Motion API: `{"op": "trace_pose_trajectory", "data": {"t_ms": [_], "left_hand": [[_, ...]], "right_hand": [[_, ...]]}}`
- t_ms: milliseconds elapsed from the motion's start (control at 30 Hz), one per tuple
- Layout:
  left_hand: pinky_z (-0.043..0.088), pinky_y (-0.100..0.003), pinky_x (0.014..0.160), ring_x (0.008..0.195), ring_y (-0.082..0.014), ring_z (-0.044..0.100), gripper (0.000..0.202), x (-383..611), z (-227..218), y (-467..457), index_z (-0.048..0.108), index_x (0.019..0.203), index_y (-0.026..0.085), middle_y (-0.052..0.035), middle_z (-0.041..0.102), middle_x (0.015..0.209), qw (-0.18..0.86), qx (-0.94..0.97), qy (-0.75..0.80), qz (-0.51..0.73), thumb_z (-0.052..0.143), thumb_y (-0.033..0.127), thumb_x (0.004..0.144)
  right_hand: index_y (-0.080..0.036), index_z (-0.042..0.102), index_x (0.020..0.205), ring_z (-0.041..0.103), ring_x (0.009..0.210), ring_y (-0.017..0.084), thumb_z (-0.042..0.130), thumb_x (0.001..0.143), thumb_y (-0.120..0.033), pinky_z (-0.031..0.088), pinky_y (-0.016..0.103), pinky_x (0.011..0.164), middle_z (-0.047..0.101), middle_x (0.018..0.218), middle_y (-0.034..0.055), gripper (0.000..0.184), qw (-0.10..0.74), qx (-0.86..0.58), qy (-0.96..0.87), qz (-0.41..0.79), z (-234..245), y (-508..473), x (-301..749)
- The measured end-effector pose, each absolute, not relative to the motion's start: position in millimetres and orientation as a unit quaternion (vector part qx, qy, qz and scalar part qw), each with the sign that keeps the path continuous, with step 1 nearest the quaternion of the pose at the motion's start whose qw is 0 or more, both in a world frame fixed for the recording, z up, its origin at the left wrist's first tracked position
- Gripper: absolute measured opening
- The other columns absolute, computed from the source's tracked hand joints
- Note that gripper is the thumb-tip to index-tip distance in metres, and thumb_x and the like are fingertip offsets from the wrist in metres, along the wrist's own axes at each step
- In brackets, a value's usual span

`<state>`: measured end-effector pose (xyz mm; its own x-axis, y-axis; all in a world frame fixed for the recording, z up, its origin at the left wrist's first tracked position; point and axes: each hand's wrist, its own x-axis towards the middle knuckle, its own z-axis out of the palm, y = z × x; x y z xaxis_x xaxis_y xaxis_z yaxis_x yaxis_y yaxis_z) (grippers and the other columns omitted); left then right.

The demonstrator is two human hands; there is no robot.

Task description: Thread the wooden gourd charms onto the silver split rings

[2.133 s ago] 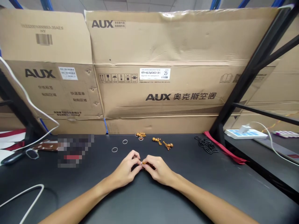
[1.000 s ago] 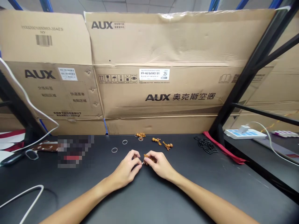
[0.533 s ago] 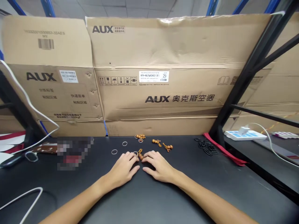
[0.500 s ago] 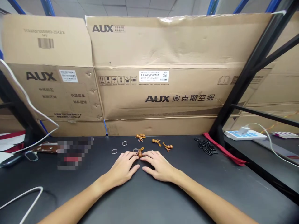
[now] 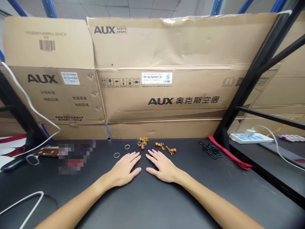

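Resting charm point(image 5: 142, 147): on surface point(image 5: 152, 203), beside another charm point(image 5: 144, 139); bulb nearward, long axis roughly fore-and-aft.
Left hand point(image 5: 124, 168): released, fingers extended, palm down.
Right hand point(image 5: 162, 167): likewise released, fingers slightly parted.

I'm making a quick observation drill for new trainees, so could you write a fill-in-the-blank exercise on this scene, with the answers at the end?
1. The left hand and right hand each hold ____.
2. The loose silvery rings lying apart from the orange-brown beads number ____.
3. The small pieces heaped beside the red strap are ____ in color.
4. The large three-letter brand name printed on the cardboard is ____.

Missing words: nothing; two; black; AUX.
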<state>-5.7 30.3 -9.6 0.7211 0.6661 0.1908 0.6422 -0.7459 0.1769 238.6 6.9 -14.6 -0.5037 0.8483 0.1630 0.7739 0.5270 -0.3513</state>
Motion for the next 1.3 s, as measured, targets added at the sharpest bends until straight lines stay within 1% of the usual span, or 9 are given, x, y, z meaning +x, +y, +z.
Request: {"op": "trace_pose_trajectory", "data": {"t_ms": [300,433,567,667,767,900,1067,1167,1300], "left_hand": [[0.026,-0.047,0.112,0.137,-0.0266,0.031,0.053,-4.9,-11.2,30.3,0.038,0.141,0.021,-0.0092,0.036,0.147,0.048,0.925,0.351,0.135,0.038,0.047,0.095],[0.029,-0.046,0.110,0.135,-0.0266,0.034,0.051,-6.2,-16.5,31.6,0.043,0.137,0.021,-0.0096,0.041,0.145,0.040,0.918,0.360,0.164,0.039,0.048,0.094],[0.029,-0.049,0.109,0.135,-0.0322,0.032,0.061,-8.5,-25.0,41.5,0.047,0.133,0.010,-0.0179,0.039,0.144,-0.010,0.878,0.437,0.195,0.041,0.054,0.091],[0.026,-0.051,0.110,0.135,-0.0345,0.031,0.064,-10.4,-27.8,50.0,0.047,0.133,0.008,-0.0196,0.041,0.143,-0.045,0.853,0.477,0.207,0.042,0.055,0.089],[0.028,-0.052,0.109,0.130,-0.0340,0.039,0.057,-10.6,-26.5,51.9,0.050,0.129,0.010,-0.0178,0.049,0.137,-0.059,0.857,0.471,0.198,0.043,0.051,0.090],[0.041,-0.048,0.100,0.116,-0.0311,0.054,0.039,-6.6,-21.2,43.6,0.058,0.118,0.014,-0.0148,0.060,0.123,-0.057,0.883,0.413,0.217,0.044,0.040,0.093],[0.049,-0.043,0.092,0.105,-0.0264,0.061,0.028,-1.7,-12.7,30.8,0.058,0.114,0.018,-0.0110,0.063,0.118,-0.020,0.914,0.337,0.227,0.044,0.032,0.094],[0.049,-0.040,0.094,0.108,-0.0243,0.060,0.027,-0.7,-9.9,27.1,0.059,0.115,0.020,-0.0092,0.063,0.119,0.001,0.923,0.310,0.226,0.044,0.029,0.094],[0.049,-0.040,0.096,0.109,-0.0233,0.060,0.028,-1.0,-10.5,26.8,0.060,0.116,0.021,-0.0091,0.063,0.121,0.004,0.925,0.300,0.233,0.044,0.027,0.094]], "right_hand": [[-0.021,0.035,0.143,0.018,0.141,0.026,0.038,0.091,-0.059,0.015,0.046,0.115,0.028,0.150,0.0078,0.065,0.165,-0.471,-0.860,0.106,-16.1,7.0,238.7],[-0.022,0.036,0.142,0.019,0.140,0.026,0.038,0.091,-0.058,0.015,0.046,0.115,0.028,0.150,0.0075,0.063,0.167,-0.473,-0.859,0.108,-15.1,5.9,237.9],[-0.020,0.037,0.142,0.020,0.140,0.026,0.039,0.091,-0.058,0.015,0.046,0.115,0.029,0.150,0.0083,0.063,0.167,-0.473,-0.859,0.102,-14.5,5.9,237.8],[-0.020,0.038,0.141,0.020,0.140,0.026,0.039,0.090,-0.058,0.016,0.046,0.115,0.030,0.149,0.0088,0.064,0.171,-0.472,-0.859,0.100,-15.7,6.1,238.2],[-0.021,0.039,0.141,0.022,0.140,0.026,0.038,0.091,-0.058,0.017,0.046,0.115,0.031,0.149,0.0083,0.063,0.175,-0.470,-0.860,0.096,-18.2,6.1,238.3],[-0.019,0.048,0.135,0.020,0.140,0.028,0.041,0.090,-0.057,0.023,0.045,0.112,0.036,0.147,0.0097,0.060,0.195,-0.510,-0.837,0.045,-22.0,10.1,239.8],[-0.011,0.045,0.135,0.018,0.139,0.031,0.044,0.089,-0.051,0.019,0.046,0.112,0.035,0.146,0.0140,0.061,0.214,-0.591,-0.777,-0.039,-26.1,25.3,250.5],[-0.009,0.052,0.128,0.030,0.134,0.031,0.044,0.090,-0.050,0.023,0.046,0.110,0.046,0.138,0.0159,0.056,0.205,-0.609,-0.766,-0.032,-26.8,30.2,255.6],[-0.016,0.063,0.108,0.049,0.113,0.028,0.046,0.091,-0.038,0.033,0.044,0.100,0.063,0.115,0.0122,0.032,0.244,-0.561,-0.790,-0.043,-23.2,23.5,250.3]]}}
